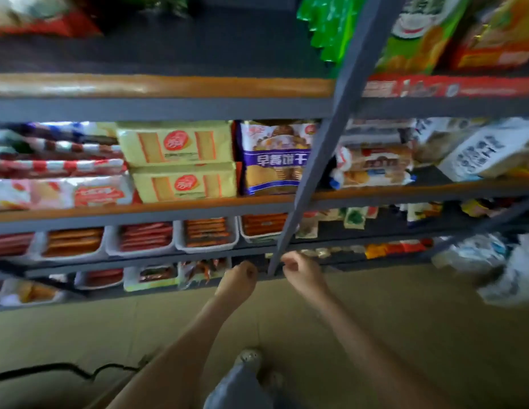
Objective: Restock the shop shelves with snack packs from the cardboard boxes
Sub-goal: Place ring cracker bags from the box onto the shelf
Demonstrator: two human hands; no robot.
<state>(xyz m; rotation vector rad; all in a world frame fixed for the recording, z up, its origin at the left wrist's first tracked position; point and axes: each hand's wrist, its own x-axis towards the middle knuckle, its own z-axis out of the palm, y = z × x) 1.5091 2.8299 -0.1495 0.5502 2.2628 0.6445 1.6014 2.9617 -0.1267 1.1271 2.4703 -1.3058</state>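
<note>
Stacked yellow snack packs (174, 144) at 12 o'clock lie lengthwise 9-to-3; left grip (239, 276) and right grip (301, 270) are curled, holding nothing.

Top-shelf packs (35, 22) are blurred and cut by the edge.

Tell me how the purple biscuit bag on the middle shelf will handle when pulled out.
The purple biscuit bag looks like puffy film standing upright, so probably light and floppy. It stands close beside the yellow packs, so it may drag on them. Its glossy wrap could slip.
</note>
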